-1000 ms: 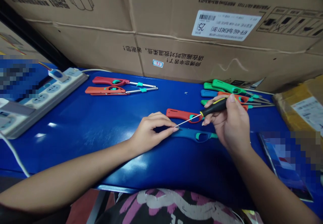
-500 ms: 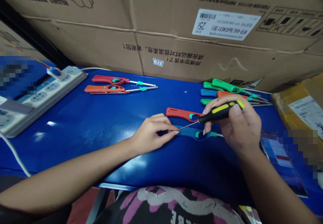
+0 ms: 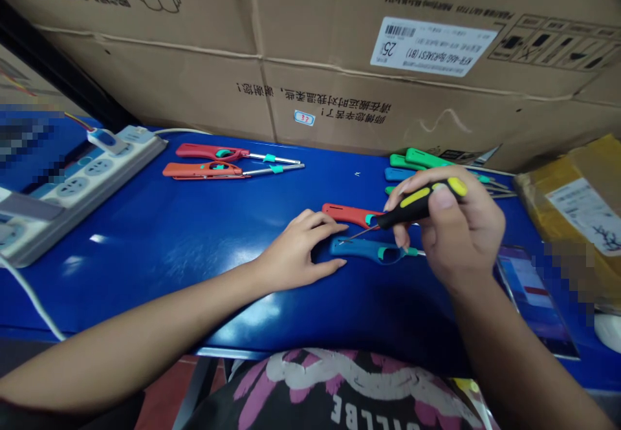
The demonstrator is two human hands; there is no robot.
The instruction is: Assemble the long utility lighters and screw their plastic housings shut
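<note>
A blue long-necked lighter (image 3: 361, 249) lies on the blue table in front of me. My left hand (image 3: 303, 249) rests open at its handle end, thumb and fingers apart on either side of it. In my right hand (image 3: 451, 229) is a black and yellow screwdriver (image 3: 412, 205), its thin shaft pointing down-left. The tip meets the handle of the blue lighter near its end. Just behind lies a red lighter (image 3: 347, 213), partly covered by the screwdriver and my right hand.
At the back left lie a red lighter (image 3: 208, 152) and an orange lighter (image 3: 201, 169). Several more, including a green lighter (image 3: 427, 160), sit behind my right hand. A power strip (image 3: 97, 171) stands left, a taped parcel (image 3: 572, 204) right, and a large carton (image 3: 315, 42) behind.
My left fingers have let go of the screwdriver tip area and spread apart, baring the end of the blue lighter. The screwdriver stays in my right hand, moved slightly.
</note>
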